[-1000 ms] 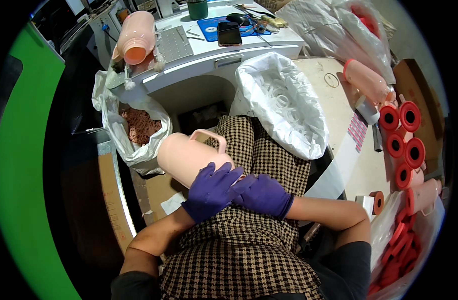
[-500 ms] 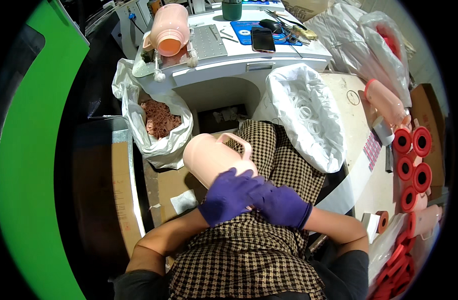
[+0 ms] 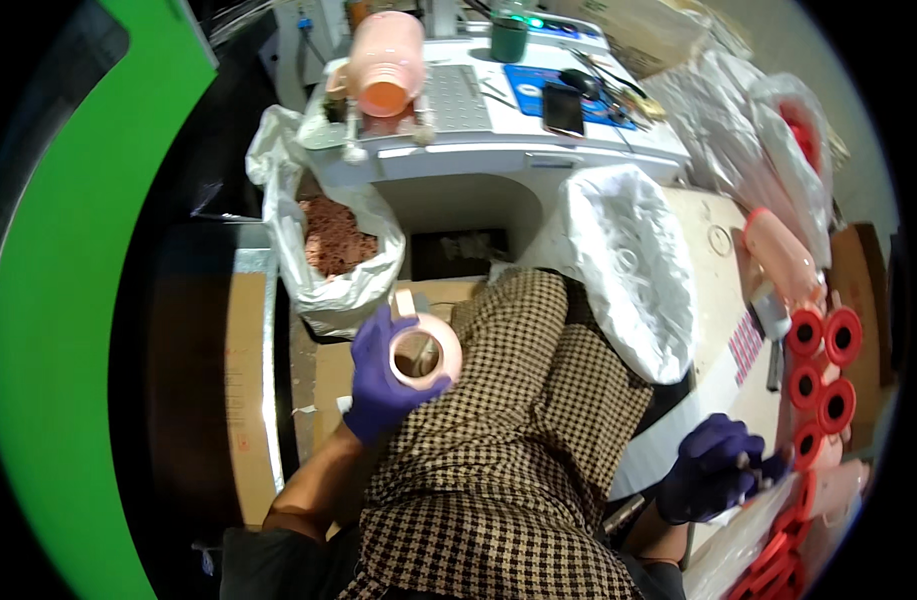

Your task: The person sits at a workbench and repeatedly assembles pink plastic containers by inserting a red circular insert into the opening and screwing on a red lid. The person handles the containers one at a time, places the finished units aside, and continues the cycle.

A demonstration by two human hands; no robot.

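Observation:
My left hand [image 3: 380, 385], in a purple glove, grips a pale pink plastic jug [image 3: 450, 362] above my lap. The jug's round open mouth faces up toward me, and its handle [image 3: 405, 302] sticks out on the far side. Out at the right, my right hand [image 3: 716, 470], gloved the same, is apart from the jug. Its fingers are curled and somewhat blurred; what they hold, if anything, I cannot make out. Closest to it are pink jugs with red ring-shaped ends [image 3: 810, 445] and a heap of red rings [image 3: 773, 560].
Another pink jug [image 3: 386, 55] lies on the white machine table [image 3: 478, 150], near a phone [image 3: 563, 108]. A white sack of pink shavings [image 3: 288, 240] stands left, a sack of clear rings [image 3: 678, 330] right. Cardboard [image 3: 246, 380] lies at the left.
My right hand has left the jug and moved far right. The left hand has turned the jug so its mouth faces me. The view has shifted slightly.

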